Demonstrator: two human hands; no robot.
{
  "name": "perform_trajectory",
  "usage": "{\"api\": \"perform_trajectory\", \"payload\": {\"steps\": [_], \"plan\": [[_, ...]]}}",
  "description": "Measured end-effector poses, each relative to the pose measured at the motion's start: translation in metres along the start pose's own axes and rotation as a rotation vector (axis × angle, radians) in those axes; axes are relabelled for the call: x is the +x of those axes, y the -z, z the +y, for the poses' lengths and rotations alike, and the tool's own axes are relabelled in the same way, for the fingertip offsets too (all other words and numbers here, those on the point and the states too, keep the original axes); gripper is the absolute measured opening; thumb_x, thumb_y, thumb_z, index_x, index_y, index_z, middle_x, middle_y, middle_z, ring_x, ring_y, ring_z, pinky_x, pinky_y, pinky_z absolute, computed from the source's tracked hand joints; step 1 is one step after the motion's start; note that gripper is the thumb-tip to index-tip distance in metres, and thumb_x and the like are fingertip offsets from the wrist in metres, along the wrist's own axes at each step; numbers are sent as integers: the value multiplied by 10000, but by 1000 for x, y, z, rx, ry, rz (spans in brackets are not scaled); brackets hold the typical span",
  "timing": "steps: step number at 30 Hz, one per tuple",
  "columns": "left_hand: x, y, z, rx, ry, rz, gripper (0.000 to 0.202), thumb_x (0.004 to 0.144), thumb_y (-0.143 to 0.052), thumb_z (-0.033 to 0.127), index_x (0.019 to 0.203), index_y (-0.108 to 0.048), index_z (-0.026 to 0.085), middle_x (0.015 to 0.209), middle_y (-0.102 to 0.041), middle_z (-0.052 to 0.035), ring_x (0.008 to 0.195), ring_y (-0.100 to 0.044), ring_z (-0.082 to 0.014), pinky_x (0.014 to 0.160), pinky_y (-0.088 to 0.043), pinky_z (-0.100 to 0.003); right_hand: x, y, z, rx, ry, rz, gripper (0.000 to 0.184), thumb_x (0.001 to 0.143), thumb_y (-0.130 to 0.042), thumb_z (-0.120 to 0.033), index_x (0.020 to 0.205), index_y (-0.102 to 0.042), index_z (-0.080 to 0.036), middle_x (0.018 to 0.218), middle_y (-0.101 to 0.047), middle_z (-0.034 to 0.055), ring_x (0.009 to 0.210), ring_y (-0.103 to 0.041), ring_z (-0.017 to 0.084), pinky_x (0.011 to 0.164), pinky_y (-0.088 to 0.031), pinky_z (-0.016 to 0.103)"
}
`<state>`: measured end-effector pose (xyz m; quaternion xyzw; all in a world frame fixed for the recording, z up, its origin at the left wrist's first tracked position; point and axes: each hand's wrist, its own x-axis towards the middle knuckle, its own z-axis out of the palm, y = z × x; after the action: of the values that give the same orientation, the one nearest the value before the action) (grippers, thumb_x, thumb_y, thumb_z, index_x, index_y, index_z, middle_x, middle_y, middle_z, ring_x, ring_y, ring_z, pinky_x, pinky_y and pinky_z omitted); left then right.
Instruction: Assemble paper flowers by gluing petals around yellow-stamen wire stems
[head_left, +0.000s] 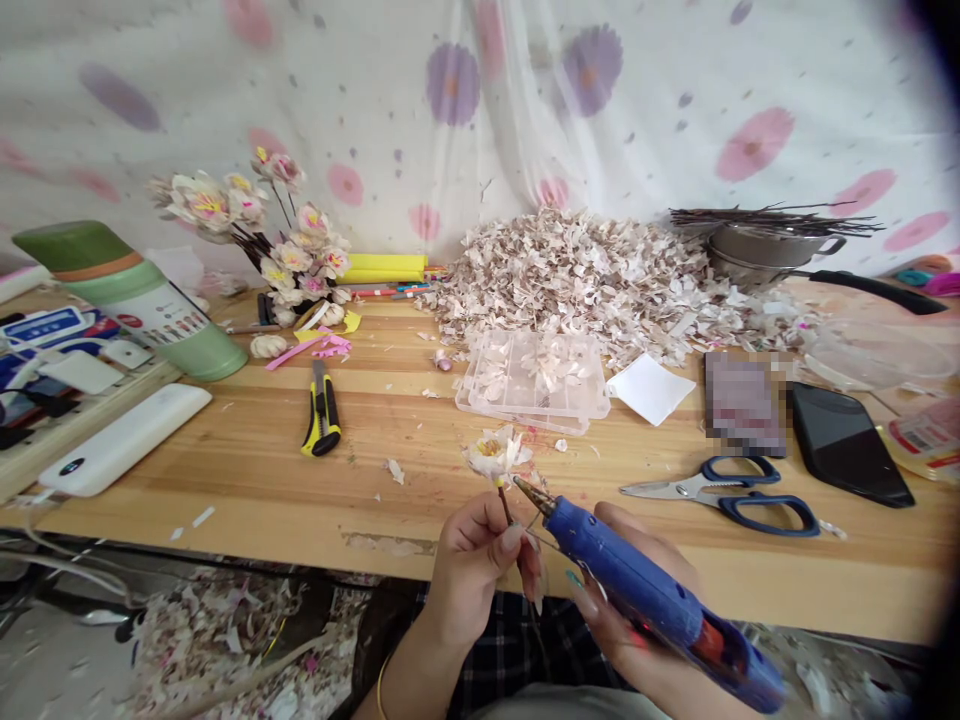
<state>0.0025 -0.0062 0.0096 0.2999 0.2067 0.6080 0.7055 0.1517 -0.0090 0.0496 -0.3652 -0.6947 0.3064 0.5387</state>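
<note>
While pinched between thumb and bent fingers of the left hand [474, 572], a thin dark stem [506, 507] topped with a cream-and-yellow handmade flower [495, 452], just above the table's near edge. Right beside the bloom, the metal nozzle of a blue hot glue gun [637, 585], wrapped in the closed fingers of the right hand [615, 620]. Below both hands, dark checked cloth [510, 640] across the lap. On the wooden table [225, 480], blue-handled scissors [720, 495] and a black phone [844, 445] to the right, a yellow-and-black utility knife [321, 410] and a white power bank [124, 440] to the left, a clear compartment box [532, 380] of petals ahead. Farther back, a large heap of petals [585, 285], a bunch of similar flowers [255, 230] beside a green thermos [127, 300], a steel pot [772, 245] under dark twigs, and a floral curtain [487, 80] behind it all.
</note>
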Motion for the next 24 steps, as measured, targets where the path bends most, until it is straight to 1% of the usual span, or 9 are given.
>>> {"api": "perform_trajectory", "payload": {"steps": [3, 8, 12, 15, 18, 21, 23, 24], "plan": [[0, -1, 1, -17, 11, 8, 384, 767, -805, 316, 636, -488, 142, 545, -692, 10, 405, -610, -91, 383, -492, -144, -1, -2, 0, -43, 10, 54, 279, 779, -689, -258, 631, -453, -250, 543, -442, -22, 455, -419, 137, 410, -303, 293], [2, -4, 3, -15, 32, 34, 371, 757, -813, 305, 630, -506, 139, 558, -702, 4, 412, -613, -92, 386, -504, -148, 2, -5, -1, -104, 34, 67, 304, 772, -679, -273, 610, -424, -242, 516, -407, -23, 422, -364, 124, 387, -246, 289], [2, -4, 4, -7, 31, 45, 396, 733, -833, 317, 612, -504, 133, 545, -700, 7, 416, -622, -86, 404, -508, -134, 3, -8, -1, -133, 30, 112, 273, 768, -652, -272, 615, -428, -240, 522, -406, -25, 420, -367, 117, 382, -248, 280], [2, -4, 4, -2, 48, 42, 392, 744, -823, 333, 621, -507, 137, 546, -700, 6, 420, -622, -88, 398, -508, -141, 4, -10, -1, -206, 46, 121, 294, 769, -625, -270, 581, -402, -235, 501, -398, -30, 388, -357, 103, 353, -237, 272], [2, -5, 4, -2, 60, 58, 404, 736, -828, 343, 616, -500, 140, 551, -704, -1, 424, -621, -95, 386, -506, -150, 5, -9, 1, -321, 59, 182, 285, 775, -593, -294, 569, -404, -236, 486, -402, -31, 365, -370, 104, 331, -246, 266], [2, -6, 5, -5, 58, 81, 416, 714, -844, 336, 605, -494, 140, 541, -700, 0, 420, -612, -92, 379, -503, -148, 6, -5, 4, -367, 91, 116, 243, 765, -598, -304, 584, -455, -229, 482, -442, -23, 354, -422, 112, 313, -283, 255], [3, -7, 5, -1, 58, 88, 414, 713, -845, 337, 606, -496, 141, 540, -700, -2, 420, -612, -95, 376, -503, -152, 8, -3, 5, -344, 130, 70, 229, 764, -614, -274, 595, -467, -225, 473, -457, -22, 347, -438, 112, 305, -296, 245], [4, -7, 5, -2, 58, 90, 412, 713, -845, 334, 607, -497, 141, 543, -701, -3, 420, -612, -97, 375, -504, -154, 8, -2, 6, -332, 144, 73, 229, 771, -613, -260, 599, -465, -226, 467, -454, -23, 344, -434, 111, 304, -296, 243]]}}
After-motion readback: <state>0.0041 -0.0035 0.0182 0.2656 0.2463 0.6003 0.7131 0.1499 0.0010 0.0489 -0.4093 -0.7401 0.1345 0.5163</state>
